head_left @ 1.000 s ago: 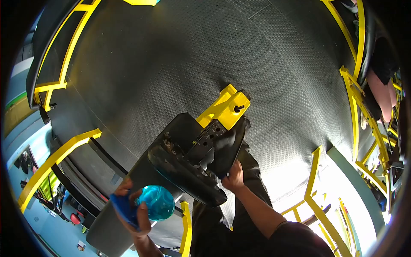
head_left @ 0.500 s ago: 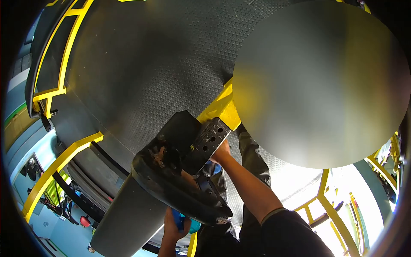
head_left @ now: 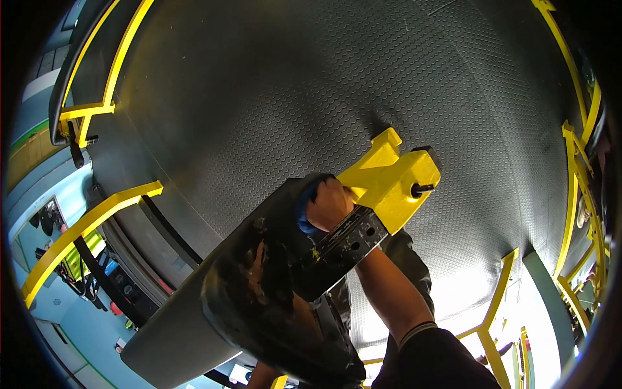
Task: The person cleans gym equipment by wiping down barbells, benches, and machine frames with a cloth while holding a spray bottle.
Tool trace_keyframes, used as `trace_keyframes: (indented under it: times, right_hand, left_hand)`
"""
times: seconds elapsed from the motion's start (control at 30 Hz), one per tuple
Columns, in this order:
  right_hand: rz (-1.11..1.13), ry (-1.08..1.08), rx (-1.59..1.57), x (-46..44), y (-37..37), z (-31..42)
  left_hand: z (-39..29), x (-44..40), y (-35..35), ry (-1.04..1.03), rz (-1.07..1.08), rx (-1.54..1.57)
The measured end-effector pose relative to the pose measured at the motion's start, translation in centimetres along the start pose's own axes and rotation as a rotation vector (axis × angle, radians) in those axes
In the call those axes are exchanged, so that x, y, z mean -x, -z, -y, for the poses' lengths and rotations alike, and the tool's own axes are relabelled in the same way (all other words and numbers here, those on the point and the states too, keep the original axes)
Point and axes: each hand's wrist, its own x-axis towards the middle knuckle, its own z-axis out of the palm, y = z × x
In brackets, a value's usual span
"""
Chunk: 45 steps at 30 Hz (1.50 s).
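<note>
My right arm passes beneath the black perforated bar (head_left: 353,241), and my right hand (head_left: 329,204) is closed on a blue cloth (head_left: 303,214). The cloth lies against the black padded part beside the yellow frame post (head_left: 405,188), which has a black knob. Nearer to me is a worn, shiny black pad (head_left: 259,318) with torn patches, attached to a long grey padded seat (head_left: 184,324). Only a bit of my left hand or wrist (head_left: 262,376) shows at the bottom edge. Its fingers are hidden behind the worn pad.
Dark textured rubber floor (head_left: 291,97) spreads under the equipment. A yellow frame with black bars (head_left: 97,217) stands at left, and more yellow frames (head_left: 573,188) stand at right. Bright light falls at lower right. My legs are below the bar.
My right hand has come up beyond the perforated bar, now with the blue cloth. My left hand, earlier holding blue cloth and a teal round object, has dropped behind the pad; the object is out of sight.
</note>
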Motion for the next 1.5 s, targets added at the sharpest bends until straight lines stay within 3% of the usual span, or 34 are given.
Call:
trace_keyframes:
  times: [0.1, 0.17, 0.2, 0.27, 0.37, 0.47, 0.57, 0.63, 0.67, 0.7, 0.77, 0.83, 0.87, 0.93, 0.97, 1.0, 1.07, 1.13, 1.2, 1.23, 1.3, 1.33, 1.4, 1.47, 1.5]
  right_hand:
    - [0.105, 0.044, 0.032, -2.5, -0.3, 2.2]
    - [0.219, 0.371, -0.025, -2.7, -0.3, 3.4]
    - [0.225, 0.375, -0.019, -2.1, -0.1, 3.6]
    - [0.211, 0.893, 0.111, -0.9, 0.3, 3.7]
    - [0.246, 0.896, -0.027, -2.3, -2.0, 3.3]
    - [0.654, 0.414, 0.166, -5.5, 1.8, 6.1]
    - [0.635, 0.254, 0.070, -8.1, -0.2, 4.1]
    - [0.789, 0.105, -0.121, -9.6, -1.3, 2.6]
    - [0.622, 0.175, -0.171, -8.1, -1.2, 1.7]
    - [0.617, 0.175, -0.166, -6.2, -1.1, 1.0]
    - [0.024, 0.362, -0.180, -1.7, -1.5, -1.2]
    - [0.069, 0.239, -0.227, 2.9, -1.4, -3.2]
    - [-0.027, 0.173, -0.272, 7.2, -5.7, -6.6]
    - [0.051, 0.265, -0.070, 11.8, -4.4, -8.0]
    - [0.226, 0.423, 0.184, 12.8, 0.4, -5.7]
    - [0.224, 0.436, 0.192, 12.4, 1.0, -5.1]
    - [0.436, 0.295, 0.174, 10.9, 0.9, -3.8]
    - [-0.019, 0.702, 0.035, 5.9, -1.1, -2.8]
    - [0.375, 0.955, 0.190, 1.4, 0.8, 2.0]
    - [0.389, 0.947, 0.175, 1.4, 0.0, 1.3]
    - [0.121, 1.111, -0.025, 1.2, -1.0, 0.0]
    - [0.264, 1.067, 0.164, 2.6, 0.3, -0.4]
    - [0.059, 1.022, -0.042, 7.0, -2.3, -4.8]
    - [0.525, 0.674, -0.174, 10.3, 0.2, -6.2]
    - [0.527, 0.679, -0.163, 9.7, 0.4, -6.1]
  left_hand:
    - [0.2, -0.2, -1.2, 0.031, 0.007, 0.018]
    - [0.2, -0.1, -1.4, 0.044, 0.007, 0.027]
    - [0.3, -0.2, -1.5, 0.052, 0.009, 0.031]
    - [0.4, -0.4, -1.6, 0.059, 0.012, 0.041]
    - [0.5, -0.7, -1.7, 0.068, 0.018, 0.044]
    - [0.4, -0.7, -1.7, 0.092, 0.038, 0.039]
    - [0.4, -0.6, -1.8, 0.098, 0.047, 0.037]
    - [0.6, -0.4, -1.8, 0.096, 0.053, 0.032]
    - [0.7, -0.3, -1.9, 0.096, 0.051, 0.034]
    - [1.0, 0.0, -2.0, 0.091, 0.051, 0.039]
    - [1.6, -0.1, -2.3, 0.078, 0.056, 0.053]
    - [2.3, -0.2, -2.6, 0.059, 0.063, 0.066]
    - [2.8, -0.3, -2.8, 0.048, 0.064, 0.076]
    - [3.4, 0.1, -3.1, 0.028, 0.074, 0.085]
    - [3.7, 0.3, -3.3, 0.024, 0.080, 0.090]
    - [3.8, 0.2, -3.5, 0.017, 0.076, 0.095]
    - [4.0, 0.4, -3.6, 0.006, 0.072, 0.097]
    - [3.9, 0.3, -3.5, 0.000, 0.070, 0.089]
    - [3.4, 0.1, -3.0, -0.001, 0.059, 0.079]
    - [3.1, 0.2, -2.8, 0.008, 0.054, 0.076]
    - [2.7, 0.4, -2.4, 0.018, 0.041, 0.071]
    - [2.7, 0.3, -1.9, 0.019, 0.034, 0.068]
    - [2.7, 0.4, -1.2, 0.009, 0.024, 0.060]
    - [3.0, 0.6, -1.1, 0.009, 0.022, 0.062]
    - [3.2, 0.5, -1.1, 0.007, 0.018, 0.066]
